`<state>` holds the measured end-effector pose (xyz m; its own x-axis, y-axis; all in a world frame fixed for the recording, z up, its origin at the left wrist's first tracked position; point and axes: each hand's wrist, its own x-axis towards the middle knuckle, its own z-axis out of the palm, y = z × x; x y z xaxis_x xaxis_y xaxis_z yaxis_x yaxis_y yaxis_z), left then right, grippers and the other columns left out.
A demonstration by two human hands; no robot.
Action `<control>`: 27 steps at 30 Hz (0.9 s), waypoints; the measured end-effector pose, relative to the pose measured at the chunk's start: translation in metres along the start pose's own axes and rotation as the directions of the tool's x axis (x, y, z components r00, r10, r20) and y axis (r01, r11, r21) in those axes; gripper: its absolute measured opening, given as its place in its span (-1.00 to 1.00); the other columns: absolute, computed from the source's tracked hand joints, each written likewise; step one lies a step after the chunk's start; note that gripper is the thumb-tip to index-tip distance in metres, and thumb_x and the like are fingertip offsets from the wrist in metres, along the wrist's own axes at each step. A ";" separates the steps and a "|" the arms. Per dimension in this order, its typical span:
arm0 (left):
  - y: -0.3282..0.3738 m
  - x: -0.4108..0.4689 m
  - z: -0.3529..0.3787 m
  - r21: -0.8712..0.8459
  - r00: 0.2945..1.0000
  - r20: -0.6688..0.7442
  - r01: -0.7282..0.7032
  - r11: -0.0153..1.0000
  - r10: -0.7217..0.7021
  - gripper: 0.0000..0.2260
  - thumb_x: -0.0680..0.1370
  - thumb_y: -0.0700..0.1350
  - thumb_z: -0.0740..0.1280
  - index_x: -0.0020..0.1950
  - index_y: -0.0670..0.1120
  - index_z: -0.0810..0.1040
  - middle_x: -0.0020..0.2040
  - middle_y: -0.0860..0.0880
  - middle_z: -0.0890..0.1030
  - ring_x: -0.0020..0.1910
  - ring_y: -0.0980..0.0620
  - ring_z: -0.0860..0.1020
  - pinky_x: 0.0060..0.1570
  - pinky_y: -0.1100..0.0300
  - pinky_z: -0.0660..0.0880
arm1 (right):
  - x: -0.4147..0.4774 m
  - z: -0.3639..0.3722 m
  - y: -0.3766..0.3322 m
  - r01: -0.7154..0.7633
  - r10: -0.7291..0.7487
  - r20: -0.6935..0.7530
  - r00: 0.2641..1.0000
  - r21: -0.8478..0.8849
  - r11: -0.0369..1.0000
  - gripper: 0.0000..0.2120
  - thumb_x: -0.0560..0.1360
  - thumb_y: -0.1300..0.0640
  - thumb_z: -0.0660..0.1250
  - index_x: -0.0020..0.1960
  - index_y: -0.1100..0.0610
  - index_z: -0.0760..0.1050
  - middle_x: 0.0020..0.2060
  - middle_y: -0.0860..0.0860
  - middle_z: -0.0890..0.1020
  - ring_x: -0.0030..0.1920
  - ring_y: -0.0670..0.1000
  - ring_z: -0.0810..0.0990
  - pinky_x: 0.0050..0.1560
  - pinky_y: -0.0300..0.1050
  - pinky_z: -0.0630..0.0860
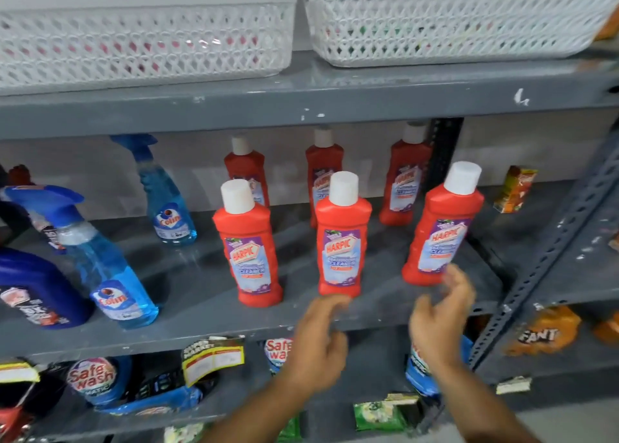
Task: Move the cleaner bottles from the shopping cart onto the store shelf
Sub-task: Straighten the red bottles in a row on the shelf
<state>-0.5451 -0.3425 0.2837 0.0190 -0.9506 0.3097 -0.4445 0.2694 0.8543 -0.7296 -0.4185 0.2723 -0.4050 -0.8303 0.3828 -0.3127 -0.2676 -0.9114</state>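
Shelf: grey metal store shelf (201,295), middle tier.
Harpic bottles: six red Harpic cleaner bottles upright on the shelf; front row left (249,248), centre (342,241), right (438,231); three more stand behind.
Left hand (318,345): empty, fingers loosely spread, just below the centre bottle, not touching.
Right hand (438,322): empty, fingers spread, fingertips near the right bottle's base; contact cannot be told (blur).
Neighbours: blue Colin spray bottles (107,262) at left.
Above: white lattice baskets (144,37).
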 end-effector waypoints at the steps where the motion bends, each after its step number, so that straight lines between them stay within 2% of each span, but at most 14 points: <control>1: 0.013 0.013 0.024 -0.072 0.993 0.119 0.033 0.997 -0.024 -0.48 0.38 -0.16 0.13 0.27 0.30 0.30 0.31 0.09 0.42 0.32 0.17 0.41 0.35 0.25 0.34 | 0.026 -0.017 0.009 -0.106 0.107 0.001 0.994 -0.040 0.994 -0.41 0.42 0.38 0.17 0.43 0.22 0.16 0.37 0.25 0.30 0.37 0.19 0.34 0.41 0.10 0.30; 2: 0.024 0.030 0.049 -0.125 0.978 0.193 0.103 0.987 -0.077 -0.42 0.38 -0.17 0.14 0.38 0.22 0.24 0.40 0.04 0.35 0.41 0.13 0.33 0.41 0.22 0.28 | 0.049 -0.028 0.020 -0.207 0.212 0.046 0.976 -0.094 0.974 -0.35 0.44 0.41 0.18 0.48 0.21 0.08 0.45 0.23 0.22 0.44 0.18 0.26 0.45 0.14 0.24; 4: 0.043 0.069 0.091 -0.195 0.949 0.260 0.232 0.953 -0.178 -0.31 0.39 -0.24 0.17 0.51 -0.03 0.06 0.49 -0.14 0.28 0.48 -0.08 0.25 0.48 0.01 0.22 | 0.080 -0.038 0.032 -0.268 0.294 0.232 0.927 -0.136 0.954 -0.27 0.43 0.42 0.20 0.52 0.16 0.00 0.50 0.20 0.19 0.49 0.15 0.22 0.47 0.20 0.20; 6: 0.053 0.101 0.123 -0.191 0.946 0.242 0.264 0.945 -0.215 -0.27 0.37 -0.28 0.21 0.52 -0.14 0.04 0.46 -0.22 0.34 0.43 -0.14 0.33 0.45 -0.07 0.25 | 0.093 -0.037 0.044 -0.249 0.252 0.434 0.865 -0.066 0.966 -0.25 0.32 0.38 0.20 0.49 0.12 0.14 0.43 0.20 0.36 0.42 0.15 0.36 0.44 0.24 0.27; 8: 0.054 0.120 0.136 -0.173 0.950 0.191 0.279 0.945 -0.246 -0.23 0.30 -0.19 0.26 0.50 -0.13 0.10 0.42 -0.16 0.39 0.39 -0.05 0.40 0.43 -0.04 0.29 | 0.095 -0.031 0.063 -0.155 0.166 0.538 0.826 -0.066 0.986 -0.28 0.26 0.34 0.18 0.39 -0.05 0.29 0.33 0.08 0.52 0.33 0.08 0.49 0.38 0.25 0.35; 10: 0.057 0.123 0.141 -0.205 0.958 0.136 0.277 0.939 -0.253 -0.29 0.27 -0.15 0.27 0.43 -0.10 0.23 0.35 -0.11 0.48 0.31 0.01 0.47 0.38 0.01 0.36 | 0.098 -0.030 0.083 -0.124 0.157 0.535 0.830 -0.098 0.987 -0.29 0.27 0.28 0.17 0.33 -0.24 0.29 0.29 -0.01 0.55 0.29 0.03 0.53 0.34 0.23 0.40; 12: 0.065 0.116 0.141 -0.253 0.964 0.093 0.265 0.930 -0.249 -0.39 0.30 -0.28 0.22 0.37 -0.09 0.30 0.30 -0.12 0.53 0.27 0.03 0.50 0.36 0.07 0.38 | 0.093 -0.033 0.075 -0.114 0.161 0.528 0.834 -0.121 0.986 -0.28 0.26 0.23 0.15 0.29 -0.39 0.23 0.29 -0.04 0.55 0.26 0.03 0.54 0.31 0.20 0.43; 16: 0.068 0.107 0.145 -0.268 0.963 0.046 0.267 0.926 -0.265 -0.38 0.30 -0.35 0.16 0.37 -0.07 0.31 0.29 -0.09 0.54 0.27 0.05 0.50 0.36 0.09 0.39 | 0.088 -0.041 0.055 -0.072 0.127 0.553 0.823 -0.120 0.990 -0.29 0.28 0.24 0.14 0.25 -0.41 0.23 0.25 -0.04 0.55 0.24 0.03 0.55 0.30 0.17 0.45; 18: 0.077 0.103 0.141 -0.250 0.957 0.060 0.288 0.924 -0.282 -0.38 0.35 -0.43 0.15 0.38 -0.08 0.29 0.31 -0.05 0.51 0.26 0.11 0.47 0.29 0.35 0.39 | 0.084 -0.044 0.047 -0.037 0.086 0.517 0.852 -0.105 0.994 -0.28 0.28 0.26 0.15 0.26 -0.41 0.21 0.24 0.02 0.54 0.25 0.05 0.54 0.31 0.18 0.44; 20: 0.081 0.091 0.135 -0.253 0.954 0.068 0.301 0.920 -0.293 -0.37 0.39 -0.47 0.13 0.43 -0.10 0.22 0.31 0.06 0.41 0.30 0.17 0.38 0.17 0.62 0.27 | 0.073 -0.049 0.040 0.002 0.058 0.390 0.919 -0.151 0.989 -0.31 0.33 0.29 0.17 0.41 -0.13 0.22 0.27 0.15 0.49 0.28 0.08 0.48 0.36 0.07 0.39; 22: 0.071 0.067 0.124 -0.289 0.963 -0.020 0.252 0.923 -0.269 -0.40 0.40 -0.42 0.13 0.39 -0.03 0.24 0.30 0.11 0.37 0.37 0.14 0.36 0.33 0.42 0.29 | 0.050 -0.054 0.030 0.109 -0.065 0.247 0.967 -0.170 0.979 -0.48 0.38 0.25 0.18 0.35 0.16 0.34 0.13 0.21 0.51 0.15 0.05 0.49 0.24 -0.26 0.35; 24: 0.043 0.031 0.100 -0.289 0.950 -0.225 0.147 0.946 -0.216 -0.51 0.33 -0.37 0.11 0.16 0.06 0.39 0.13 0.22 0.48 0.16 0.13 0.51 0.24 0.21 0.44 | 0.012 -0.044 0.015 0.262 -0.214 0.363 0.907 -0.086 0.961 -0.62 0.38 0.23 0.18 0.18 0.06 0.46 -0.04 0.09 0.56 -0.01 0.01 0.52 0.07 -0.44 0.35; 25: 0.031 0.012 0.080 -0.241 0.916 -0.350 0.115 0.964 -0.197 -0.59 0.32 -0.37 0.12 0.05 0.03 0.40 0.02 0.27 0.48 0.03 0.14 0.51 0.12 0.24 0.47 | -0.008 -0.030 0.009 0.316 -0.264 0.495 0.828 -0.023 0.949 -0.62 0.38 0.28 0.21 0.13 -0.03 0.48 -0.06 0.02 0.59 -0.03 -0.04 0.55 0.07 -0.46 0.37; 27: 0.009 -0.012 0.036 -0.139 0.790 -0.584 0.130 0.982 -0.188 -0.69 0.30 -0.33 0.15 -0.02 -0.05 0.34 -0.02 0.20 0.43 -0.02 0.05 0.47 0.03 0.17 0.45 | -0.038 0.006 0.000 0.353 -0.296 0.705 0.645 0.070 0.933 -0.54 0.38 0.33 0.25 0.17 -0.09 0.48 0.05 -0.08 0.60 0.07 -0.15 0.55 0.16 -0.40 0.40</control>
<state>-0.5815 -0.3342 0.2727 0.6216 -0.7113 0.3281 -0.3091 0.1622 0.9371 -0.7093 -0.3899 0.2567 0.4371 -0.8004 0.4103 -0.3745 -0.5767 -0.7261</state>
